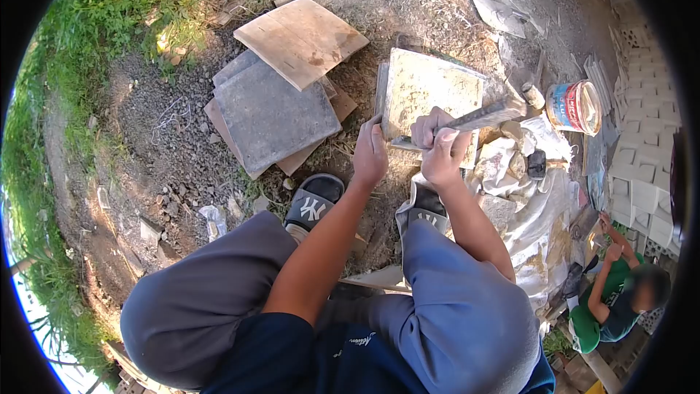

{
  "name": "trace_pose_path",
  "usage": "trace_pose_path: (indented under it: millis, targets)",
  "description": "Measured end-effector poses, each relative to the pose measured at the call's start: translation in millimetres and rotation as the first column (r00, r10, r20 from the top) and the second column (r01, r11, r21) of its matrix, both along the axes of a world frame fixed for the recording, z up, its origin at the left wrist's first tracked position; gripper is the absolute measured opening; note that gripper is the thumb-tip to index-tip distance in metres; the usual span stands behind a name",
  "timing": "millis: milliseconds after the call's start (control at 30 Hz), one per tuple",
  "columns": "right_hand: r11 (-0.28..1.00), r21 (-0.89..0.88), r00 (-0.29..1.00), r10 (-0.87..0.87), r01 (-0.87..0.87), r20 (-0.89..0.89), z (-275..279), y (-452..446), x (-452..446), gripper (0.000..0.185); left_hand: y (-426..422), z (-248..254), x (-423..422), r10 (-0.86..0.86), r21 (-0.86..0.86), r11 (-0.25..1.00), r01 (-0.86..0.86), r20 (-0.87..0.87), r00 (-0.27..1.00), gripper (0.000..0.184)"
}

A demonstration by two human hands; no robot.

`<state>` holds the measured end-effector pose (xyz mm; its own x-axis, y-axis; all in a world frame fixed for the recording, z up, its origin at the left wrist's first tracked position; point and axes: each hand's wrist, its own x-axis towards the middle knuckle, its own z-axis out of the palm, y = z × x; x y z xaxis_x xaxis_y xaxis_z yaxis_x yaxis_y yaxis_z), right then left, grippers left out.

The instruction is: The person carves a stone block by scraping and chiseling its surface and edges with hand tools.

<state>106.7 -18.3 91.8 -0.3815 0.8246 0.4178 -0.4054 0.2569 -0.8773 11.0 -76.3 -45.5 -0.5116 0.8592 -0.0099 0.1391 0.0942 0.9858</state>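
A square tile (430,91) with a rough, sandy yellowish coating lies between my feet on top of another tile. My left hand (370,157) holds its near left edge, fingers against the side. Over the near right part of the tile, my right hand (445,149) is closed around a worn, greyish bar-like tool (487,114). That tool widens away from the fist toward the upper right; its exact kind is unclear. A dark strip shows under the fist, along the tile's near edge.
Loosely stacked grey and tan tiles (281,113) lie to the left. A labelled bucket (574,107) stands at right, beyond crumpled white sacking (536,211) and rubble. Another person (620,299) crouches at lower right. Gravel and grass cover the left side.
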Motion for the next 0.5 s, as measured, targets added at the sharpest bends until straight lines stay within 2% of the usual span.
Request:
trace_pose_path:
  millis: [33,67,100,233,367,433,467,500]
  targets:
    - [0.999,-0.004,0.999,-0.040,0.040,-0.003,10.0,3.0,-1.7,0.059,1.7,-4.1,-0.8,0.006,0.016,1.000,-0.006,-0.019,1.000,0.042]
    - [0.999,0.015,0.993,0.035,-0.034,-0.112,12.5,7.6,7.0,0.061,1.6,-10.2,-1.3,0.011,0.034,0.999,-0.009,-0.061,0.998,0.042]
    - [0.999,0.042,0.989,-0.023,0.030,-0.144,15.4,4.4,10.3,0.063,-6.0,-9.1,0.4,0.010,0.006,1.000,-0.009,-0.051,0.999,0.042]
    - [0.997,-0.037,0.997,0.070,-0.072,-0.038,-17.4,-1.2,6.6,0.060,0.6,3.5,-1.0,0.006,-0.018,1.000,-0.006,-0.009,1.000,0.043]
    - [0.994,-0.071,0.994,-0.076,0.082,0.078,-9.6,12.2,13.9,0.060,4.3,-7.5,-1.0,-0.007,0.031,0.999,0.006,0.013,1.000,0.043]
    - [0.999,-0.036,0.982,0.018,-0.025,-0.189,20.7,11.9,17.9,0.064,-5.3,-13.7,2.6,0.006,0.032,0.999,-0.007,0.023,1.000,0.042]
    - [0.993,-0.113,0.994,-0.050,0.040,-0.093,24.9,5.3,22.3,0.071,-5.7,-12.3,2.5,0.010,0.020,1.000,-0.010,0.020,1.000,0.042]
    - [0.993,-0.109,0.994,-0.056,0.045,-0.093,13.9,4.7,22.7,0.071,0.0,-8.0,0.6,0.010,0.028,1.000,-0.011,0.012,1.000,0.042]
